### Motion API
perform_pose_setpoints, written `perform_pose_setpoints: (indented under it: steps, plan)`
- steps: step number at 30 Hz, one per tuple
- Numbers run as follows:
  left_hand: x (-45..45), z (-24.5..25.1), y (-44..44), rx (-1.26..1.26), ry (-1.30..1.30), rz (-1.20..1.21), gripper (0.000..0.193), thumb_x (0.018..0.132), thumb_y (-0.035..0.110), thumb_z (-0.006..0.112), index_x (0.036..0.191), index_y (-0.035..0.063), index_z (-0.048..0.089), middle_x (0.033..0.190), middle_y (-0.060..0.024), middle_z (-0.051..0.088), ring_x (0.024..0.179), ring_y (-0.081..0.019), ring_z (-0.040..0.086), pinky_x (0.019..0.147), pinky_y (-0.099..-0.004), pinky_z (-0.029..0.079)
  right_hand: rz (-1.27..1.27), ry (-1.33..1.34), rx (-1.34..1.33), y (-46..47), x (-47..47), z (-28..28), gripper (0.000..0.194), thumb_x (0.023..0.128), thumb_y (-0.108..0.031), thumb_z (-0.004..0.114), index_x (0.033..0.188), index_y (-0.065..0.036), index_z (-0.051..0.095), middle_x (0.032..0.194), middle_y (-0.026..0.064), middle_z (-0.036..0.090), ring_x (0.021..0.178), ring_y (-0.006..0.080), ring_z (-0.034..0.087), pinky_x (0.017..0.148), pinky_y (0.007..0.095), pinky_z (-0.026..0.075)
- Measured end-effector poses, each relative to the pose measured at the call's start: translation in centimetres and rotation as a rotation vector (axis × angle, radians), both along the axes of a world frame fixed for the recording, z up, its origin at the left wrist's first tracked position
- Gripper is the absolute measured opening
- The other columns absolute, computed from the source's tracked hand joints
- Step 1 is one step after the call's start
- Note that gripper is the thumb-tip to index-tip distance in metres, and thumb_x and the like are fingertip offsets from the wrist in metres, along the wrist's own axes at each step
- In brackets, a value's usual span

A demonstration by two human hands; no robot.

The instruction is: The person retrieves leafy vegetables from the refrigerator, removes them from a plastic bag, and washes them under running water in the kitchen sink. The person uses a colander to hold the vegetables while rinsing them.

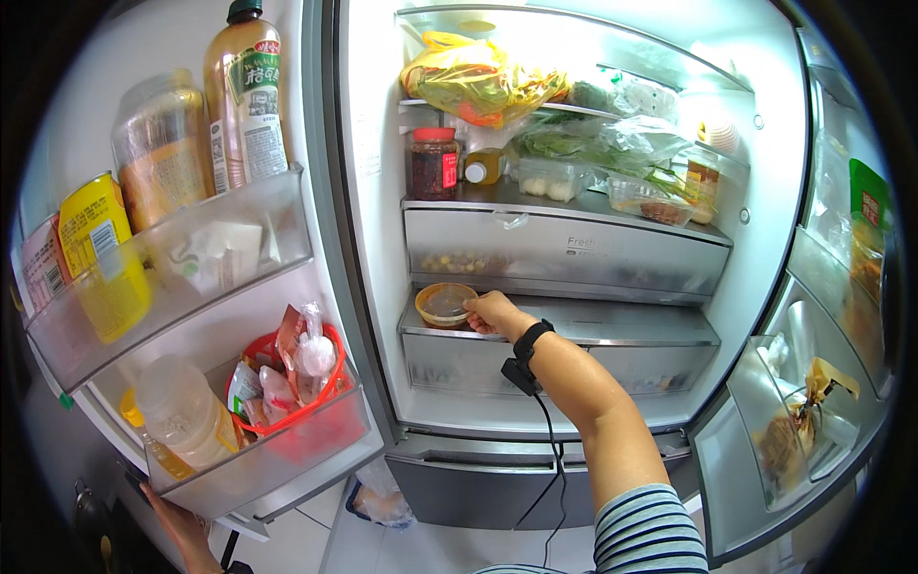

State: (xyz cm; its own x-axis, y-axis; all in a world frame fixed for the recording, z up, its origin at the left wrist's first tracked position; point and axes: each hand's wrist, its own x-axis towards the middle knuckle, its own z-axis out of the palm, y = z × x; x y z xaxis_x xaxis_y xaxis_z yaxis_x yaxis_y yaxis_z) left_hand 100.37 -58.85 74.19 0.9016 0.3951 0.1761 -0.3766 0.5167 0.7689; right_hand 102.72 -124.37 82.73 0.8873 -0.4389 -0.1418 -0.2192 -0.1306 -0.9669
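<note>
My right hand (493,313) pinches the right rim of a round, lidded plastic food container (445,303) with brownish contents. The container is at the left side of the low glass shelf (609,323) inside an open refrigerator, above a frosted drawer (473,362). A black strap with a small device (527,359) and a trailing cable is on my right wrist. Down at the lower left, my left hand (176,527) is at the outer edge of the left refrigerator door (287,287). Its fingers are partly hidden there, so its grip is unclear.
Above are a frosted drawer (495,237), a red-lidded jar (434,163), leafy greens (566,140) and a yellow plastic bag (480,75). Door bins hold a large bottle (247,100), a yellow can (104,251) and a red basket (330,387). A bagged item (380,499) lies on the floor.
</note>
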Motion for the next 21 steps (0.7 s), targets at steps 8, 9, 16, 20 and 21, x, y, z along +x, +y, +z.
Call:
perform_pose_setpoints:
  steps: [8, 9, 16, 20, 21]
  plan:
    - [0.7, -1.6, 1.8, -0.048, -0.043, -0.115, 0.074, 0.096, 0.058, 0.031, 0.144, 0.0036, 0.024, 0.151, -0.0109, 0.024, 0.139, -0.0222, 0.023, 0.114, -0.0355, 0.015, 0.105, -0.152, 0.285, 0.2, -5.8, 5.4, 0.017, 0.089, -0.021, 0.059, 0.088, -0.004, 0.059, 0.067, 0.0029, 0.059, 0.056, 0.0118, 0.058, 0.051, 0.0242, 0.05]
    - [1.0, -1.6, 2.1, -0.084, -0.057, -0.161, 0.071, 0.096, 0.054, 0.036, 0.145, 0.0037, 0.027, 0.149, -0.01, 0.03, 0.136, -0.0235, 0.03, 0.112, -0.037, 0.022, 0.102, -0.209, 0.253, -0.5, -7.3, 7.0, 0.019, 0.088, -0.021, 0.059, 0.091, -0.002, 0.059, 0.068, 0.0038, 0.059, 0.056, 0.0123, 0.059, 0.051, 0.0239, 0.051]
    - [-0.1, 0.4, 0.2, -0.116, -0.023, -0.279, 0.073, 0.094, 0.049, 0.044, 0.146, 0.0038, 0.02, 0.15, -0.0142, 0.023, 0.136, -0.03, 0.027, 0.111, -0.0431, 0.022, -0.32, -0.37, -0.026, -10.8, -19.3, 19.6, 0.024, 0.083, -0.021, 0.063, 0.097, -0.002, 0.06, 0.067, 0.0065, 0.061, 0.059, 0.0138, 0.061, 0.051, 0.0234, 0.051]
    - [-2.1, 2.5, -4.7, 0.055, 0.024, -0.286, 0.071, 0.094, 0.048, 0.045, 0.144, 0.003, 0.022, 0.148, -0.0146, 0.025, 0.134, -0.03, 0.029, 0.109, -0.0429, 0.023, -0.581, -0.403, -0.154, -17.1, -24.1, 23.3, 0.018, 0.085, -0.019, 0.06, 0.095, -0.004, 0.058, 0.071, 0.0037, 0.059, 0.062, 0.0126, 0.062, 0.052, 0.0238, 0.052]
    - [-2.5, 3.0, -5.9, 0.104, 0.035, -0.284, 0.071, 0.094, 0.047, 0.045, 0.144, 0.0027, 0.022, 0.147, -0.0147, 0.026, 0.133, -0.03, 0.029, 0.109, -0.0429, 0.023, -0.68, -0.416, -0.196, -18.4, -24.7, 23.9, 0.017, 0.086, -0.019, 0.058, 0.094, -0.004, 0.058, 0.071, 0.0031, 0.059, 0.062, 0.0124, 0.062, 0.052, 0.0235, 0.053]
